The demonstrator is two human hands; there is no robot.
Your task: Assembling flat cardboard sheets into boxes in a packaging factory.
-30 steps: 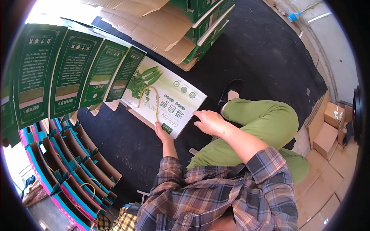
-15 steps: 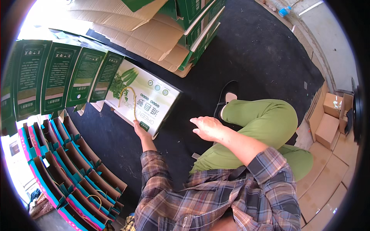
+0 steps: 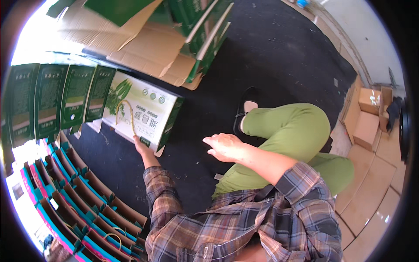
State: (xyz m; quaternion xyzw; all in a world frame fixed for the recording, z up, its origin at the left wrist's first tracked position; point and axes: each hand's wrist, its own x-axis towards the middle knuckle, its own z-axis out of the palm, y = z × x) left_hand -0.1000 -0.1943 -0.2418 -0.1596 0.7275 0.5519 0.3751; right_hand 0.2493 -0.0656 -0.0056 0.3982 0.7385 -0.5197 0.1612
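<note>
A white and green carton (image 3: 144, 111) with a vegetable picture and a tan cord handle (image 3: 126, 107) lies at the left, broad face up. My left hand (image 3: 143, 148) grips its near edge, with the fingers partly hidden. The carton's far left end meets a row of upright dark green cartons (image 3: 78, 94). My right hand (image 3: 224, 146) hangs over the black floor covering (image 3: 187, 174), to the right of the carton and apart from it. Nothing is in it, and its fingertips are apart, pointing left.
Stacked green cartons with open brown flaps (image 3: 126, 43) stand at the top. Several pink and blue open boxes (image 3: 94, 205) stand at lower left. Brown cartons (image 3: 365, 126) lie at the right. My bent leg (image 3: 283, 135) is beside my right hand.
The scene has shifted left in the picture. More of the carton's green right side shows now. My left hand stays on its near edge, and my right hand still holds nothing.
</note>
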